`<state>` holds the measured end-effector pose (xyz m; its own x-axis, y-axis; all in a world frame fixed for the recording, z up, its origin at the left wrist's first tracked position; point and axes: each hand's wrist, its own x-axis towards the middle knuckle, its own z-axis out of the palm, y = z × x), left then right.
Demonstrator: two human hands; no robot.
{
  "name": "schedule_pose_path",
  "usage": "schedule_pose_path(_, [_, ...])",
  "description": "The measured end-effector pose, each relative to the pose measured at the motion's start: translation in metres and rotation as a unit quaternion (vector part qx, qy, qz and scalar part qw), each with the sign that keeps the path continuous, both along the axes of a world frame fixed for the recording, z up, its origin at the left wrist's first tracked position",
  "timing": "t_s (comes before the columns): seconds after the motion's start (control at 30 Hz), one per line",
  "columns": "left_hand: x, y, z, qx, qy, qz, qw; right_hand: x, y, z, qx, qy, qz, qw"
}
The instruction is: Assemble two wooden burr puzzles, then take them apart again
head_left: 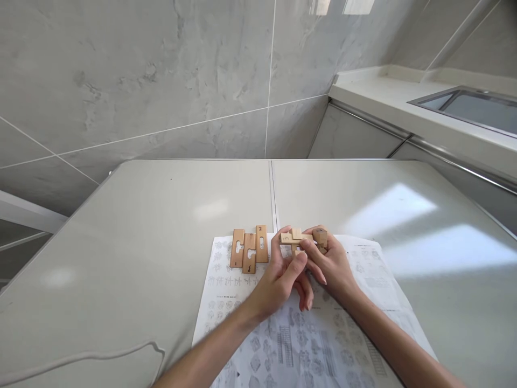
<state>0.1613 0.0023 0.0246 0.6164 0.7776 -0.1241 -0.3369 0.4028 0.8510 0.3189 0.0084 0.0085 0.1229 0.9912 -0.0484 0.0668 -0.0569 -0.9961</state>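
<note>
Both hands are closed around a small cluster of interlocking wooden puzzle pieces (297, 237), held just above a printed sheet. My left hand (283, 275) grips its left and lower side, thumb on the front. On the right side, my right hand (327, 261) has its thumb pressed against the pieces. A darker wooden block end (320, 236) sticks out by the right fingers. Left of the hands lie three flat wooden pieces with cut-out slots and handwritten numbers: one on the left (236, 248), one in the middle (249, 253) and one on the right (262, 244).
The large printed sheet (226, 312), covered with small diagrams, lies under my hands on the pale table (121, 242). A white cable (100, 355) runs along the front left. Beyond stand a grey tiled wall (181, 64) and, to the right, a counter (375, 91) with a sink (476, 108).
</note>
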Motion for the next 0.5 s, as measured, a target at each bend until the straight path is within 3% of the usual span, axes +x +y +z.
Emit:
schedule_pose_path(0.2, [0.0004,0.0012,-0.0019,0.02,-0.003,0.016,1.0,0.0028,0.0007,-0.0046,-0.01,-0.019,0.013,1.0])
schedule_pose_path(0.33, [-0.0016,0.0025,-0.0016,0.015,0.013,0.043,0.999,0.0036,-0.0005,-0.0072,-0.053,0.064,0.022,0.996])
schedule_pose_path(0.5, [-0.0032,0.0045,-0.002,-0.009,0.014,0.1,0.995,0.0038,0.0017,-0.0077,-0.041,0.128,0.027,0.991])
